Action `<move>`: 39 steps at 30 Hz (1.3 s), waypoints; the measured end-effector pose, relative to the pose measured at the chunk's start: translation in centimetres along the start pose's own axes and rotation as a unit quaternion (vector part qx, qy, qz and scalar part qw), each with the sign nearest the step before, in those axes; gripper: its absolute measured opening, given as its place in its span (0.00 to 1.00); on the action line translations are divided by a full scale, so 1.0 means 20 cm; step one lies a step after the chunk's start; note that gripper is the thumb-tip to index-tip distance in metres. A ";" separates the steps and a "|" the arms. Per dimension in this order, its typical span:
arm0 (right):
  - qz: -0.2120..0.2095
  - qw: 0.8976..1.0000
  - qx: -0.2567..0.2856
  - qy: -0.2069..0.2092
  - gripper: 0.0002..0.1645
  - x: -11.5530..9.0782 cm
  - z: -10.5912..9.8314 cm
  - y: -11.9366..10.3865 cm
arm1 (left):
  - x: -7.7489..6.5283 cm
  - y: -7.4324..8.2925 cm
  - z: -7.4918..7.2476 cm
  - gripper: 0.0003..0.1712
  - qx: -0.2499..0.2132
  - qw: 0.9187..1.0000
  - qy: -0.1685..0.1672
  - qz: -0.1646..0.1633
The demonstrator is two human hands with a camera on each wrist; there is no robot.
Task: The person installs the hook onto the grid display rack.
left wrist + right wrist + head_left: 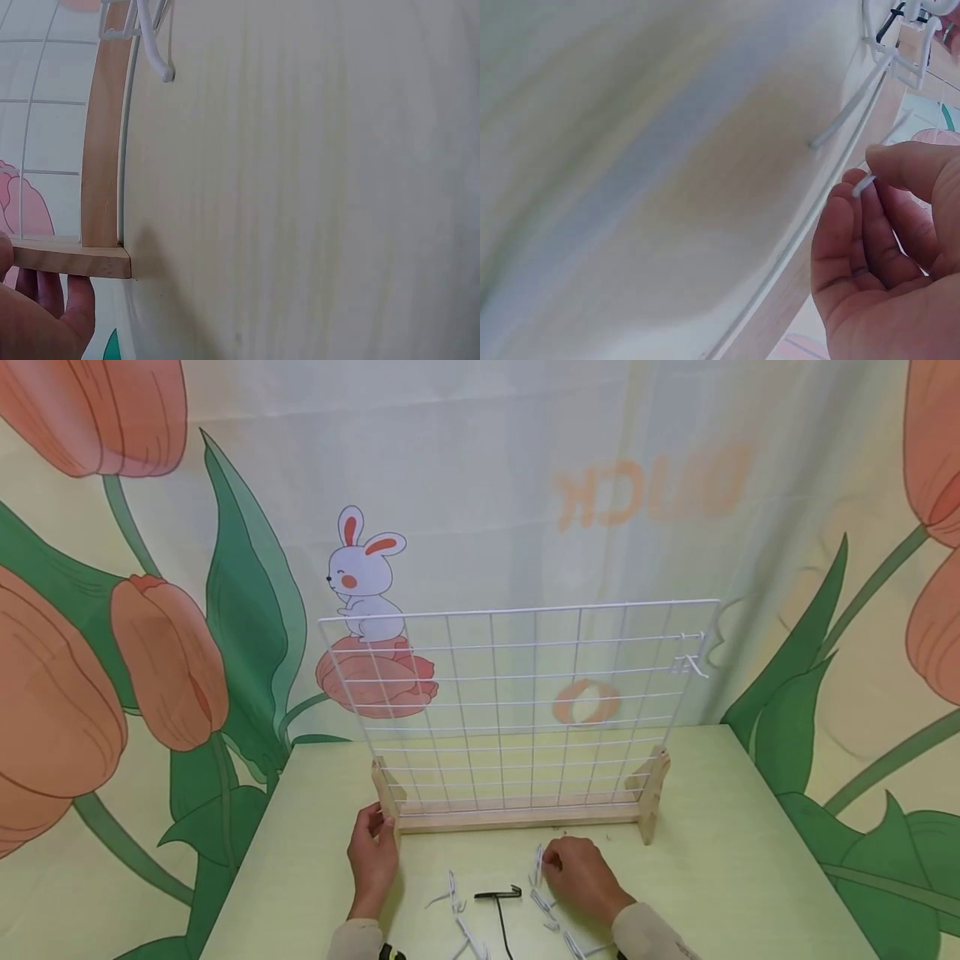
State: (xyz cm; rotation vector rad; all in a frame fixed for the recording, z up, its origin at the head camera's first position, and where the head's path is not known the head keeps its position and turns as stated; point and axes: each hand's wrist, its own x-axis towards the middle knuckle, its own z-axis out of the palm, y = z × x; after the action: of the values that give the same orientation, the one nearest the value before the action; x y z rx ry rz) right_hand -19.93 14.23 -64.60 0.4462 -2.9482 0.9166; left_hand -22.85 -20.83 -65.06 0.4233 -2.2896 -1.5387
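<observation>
White wire hook [537, 863], low at the desk [735, 852] in front of the wooden stand [517, 821]: the right hand [585, 872] pinches it in a narrow grip, while the left hand [372, 857] grips the stand's left end. Lifting it straight up first should keep its prongs from snagging the loose hooks [542, 903] just beside it. The wire grid [525, 610] rises behind, limiting forward reach; bare desk to the right, up to its edge, offers more open room.

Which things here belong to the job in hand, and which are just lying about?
Apparently the job:
white grid
wooden stand, gripped by left hand
white hook, pinched by right hand
loose white hooks
black hook

Just surroundings, nothing clearly stray:
table
printed curtain
</observation>
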 end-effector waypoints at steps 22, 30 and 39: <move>-0.050 0.988 0.031 0.143 0.08 -0.03 -0.19 -0.12 | 0.00 0.00 0.00 0.19 -0.002 1.000 0.000 0.000; -0.088 0.975 0.035 0.201 0.10 -0.02 -0.34 -0.15 | -0.01 0.00 -0.01 0.19 -0.006 1.000 -0.004 -0.005; -0.123 0.957 0.044 0.260 0.09 -0.02 -0.52 -0.19 | 0.00 0.00 0.00 0.18 -0.008 1.000 0.003 0.009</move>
State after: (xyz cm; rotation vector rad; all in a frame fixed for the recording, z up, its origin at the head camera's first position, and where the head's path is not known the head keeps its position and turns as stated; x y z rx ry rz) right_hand -19.14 17.06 -53.97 0.4728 -2.3280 0.9576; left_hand -22.77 -20.78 -65.13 0.4021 -2.2679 -1.5445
